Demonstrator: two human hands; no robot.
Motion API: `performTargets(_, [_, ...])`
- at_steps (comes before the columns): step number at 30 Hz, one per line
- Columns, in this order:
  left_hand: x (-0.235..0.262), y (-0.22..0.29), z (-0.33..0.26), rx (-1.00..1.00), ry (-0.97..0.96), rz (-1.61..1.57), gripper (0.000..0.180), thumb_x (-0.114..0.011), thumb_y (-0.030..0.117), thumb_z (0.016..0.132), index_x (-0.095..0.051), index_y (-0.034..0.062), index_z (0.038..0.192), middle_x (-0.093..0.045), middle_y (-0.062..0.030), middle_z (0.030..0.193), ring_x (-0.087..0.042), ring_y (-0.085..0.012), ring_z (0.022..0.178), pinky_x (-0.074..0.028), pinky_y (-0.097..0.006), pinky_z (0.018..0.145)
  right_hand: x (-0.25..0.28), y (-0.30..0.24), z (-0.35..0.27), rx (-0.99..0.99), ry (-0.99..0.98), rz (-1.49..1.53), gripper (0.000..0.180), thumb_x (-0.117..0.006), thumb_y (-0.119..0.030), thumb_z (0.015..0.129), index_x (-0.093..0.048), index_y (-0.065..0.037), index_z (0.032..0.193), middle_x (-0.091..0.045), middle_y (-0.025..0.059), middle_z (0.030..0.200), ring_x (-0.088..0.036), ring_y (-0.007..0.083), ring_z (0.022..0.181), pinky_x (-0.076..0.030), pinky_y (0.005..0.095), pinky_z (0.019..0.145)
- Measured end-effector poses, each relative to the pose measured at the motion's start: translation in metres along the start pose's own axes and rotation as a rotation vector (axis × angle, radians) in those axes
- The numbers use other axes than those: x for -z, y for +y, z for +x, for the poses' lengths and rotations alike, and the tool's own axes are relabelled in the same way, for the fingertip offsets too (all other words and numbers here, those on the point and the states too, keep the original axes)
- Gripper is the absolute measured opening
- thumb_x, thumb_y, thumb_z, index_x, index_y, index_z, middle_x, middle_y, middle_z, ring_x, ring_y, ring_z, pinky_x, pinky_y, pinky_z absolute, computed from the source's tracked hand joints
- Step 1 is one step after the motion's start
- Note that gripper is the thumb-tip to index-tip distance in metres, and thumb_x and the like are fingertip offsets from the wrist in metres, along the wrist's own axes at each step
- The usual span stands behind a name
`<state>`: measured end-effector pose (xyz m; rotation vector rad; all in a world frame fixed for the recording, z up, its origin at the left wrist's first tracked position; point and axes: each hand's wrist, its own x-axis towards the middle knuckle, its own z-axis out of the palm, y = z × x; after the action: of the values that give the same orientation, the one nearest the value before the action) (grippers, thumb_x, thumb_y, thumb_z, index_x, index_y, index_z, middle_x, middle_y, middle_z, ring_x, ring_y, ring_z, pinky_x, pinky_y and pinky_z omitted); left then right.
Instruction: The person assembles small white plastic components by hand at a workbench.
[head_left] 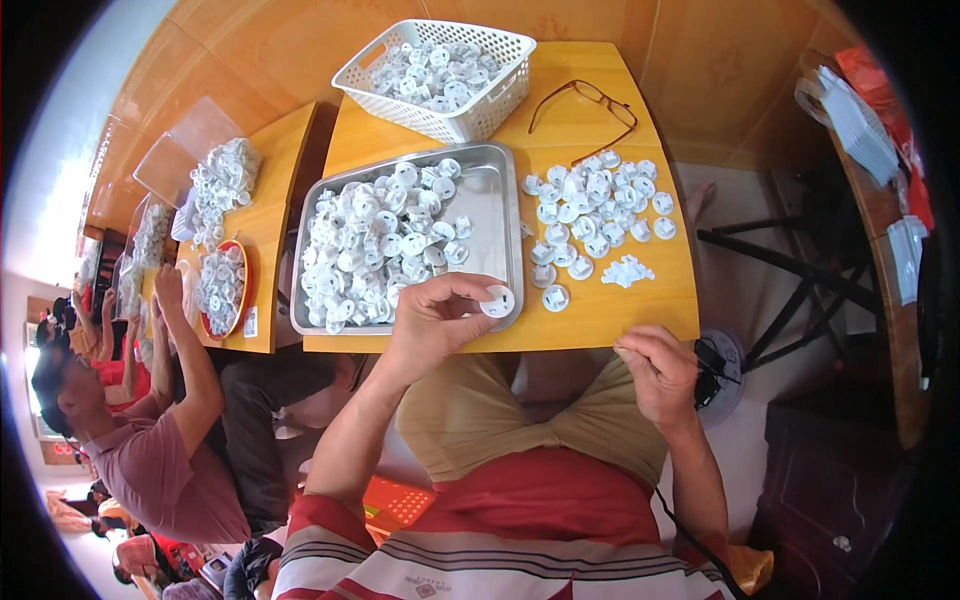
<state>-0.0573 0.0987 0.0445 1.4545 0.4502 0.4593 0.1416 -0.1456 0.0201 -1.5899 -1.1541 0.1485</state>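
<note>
Between the thumb and fingers of my left hand (432,318) is a small round white plastic part (497,301) with a dark slot, held over the near right corner of a metal tray (497,215). A heap of similar white parts (365,245) fills much of that tray. My right hand (658,372) is closed in a pinch at the table's near edge; what its fingertips hold, if anything, is too small to make out. Beyond it lie a little pile of tiny white pieces (628,271) and a loose group of round white parts (590,200).
At the back of the wooden table (660,310) stands a white basket (490,110) full of parts, beside brown eyeglasses (605,98). A person (160,440) works at the left table, near a red-rimmed bowl (243,300). Right of me are a black folding stand (790,260) and a wooden surface (890,290).
</note>
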Motion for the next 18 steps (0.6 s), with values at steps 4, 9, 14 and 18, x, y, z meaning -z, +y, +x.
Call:
performTargets(4, [-0.015, -0.002, -0.004, 0.013, -0.007, -0.066, 0.025, -0.075, -0.015, 0.085, -0.067, -0.0005, 0.104, -0.069, -0.0165, 0.125, -0.069, -0.0196, 0.111, -0.059, -0.034, 0.097, -0.003, -0.005, 0.006, 0.016, -0.041, 0.026, 0.014, -0.078, 0.005, 0.085, -0.071, 0.001, 0.096, -0.073, 0.0133, 0.091, -0.071, 0.0231, 0.077, -0.056, 0.0311, 0.067])
performTargets(9, [-0.028, -0.004, -0.007, -0.007, -0.057, -0.061, 0.024, -0.073, -0.014, 0.087, -0.067, -0.0001, 0.106, -0.068, -0.0139, 0.127, -0.069, -0.0173, 0.112, -0.057, -0.031, 0.1, -0.011, -0.015, 0.012, 0.0, -0.065, 0.135, 0.014, -0.08, 0.005, 0.083, -0.068, 0.001, 0.089, -0.073, 0.0111, 0.087, -0.069, 0.0197, 0.072, -0.054, 0.0296, 0.063])
performTargets(14, [-0.042, -0.006, -0.009, -0.043, -0.109, 0.013, 0.025, -0.074, -0.011, 0.087, -0.067, -0.0016, 0.109, -0.07, -0.0127, 0.125, -0.07, -0.0171, 0.11, -0.058, -0.032, 0.099, -0.019, -0.025, 0.018, 0.004, -0.088, 0.168, 0.015, -0.081, 0.004, 0.082, -0.068, 0.0, 0.089, -0.072, 0.0107, 0.085, -0.068, 0.0202, 0.07, -0.053, 0.0298, 0.062])
performTargets(18, [-0.053, -0.001, -0.011, -0.03, -0.133, 0.087, 0.026, -0.075, -0.01, 0.086, -0.067, -0.0018, 0.11, -0.072, -0.0108, 0.119, -0.07, -0.0152, 0.106, -0.059, -0.031, 0.097, -0.02, -0.03, 0.026, 0.125, -0.087, 0.124, 0.017, -0.081, 0.004, 0.081, -0.069, -0.001, 0.092, -0.07, 0.0108, 0.084, -0.068, 0.0221, 0.069, -0.053, 0.0307, 0.061])
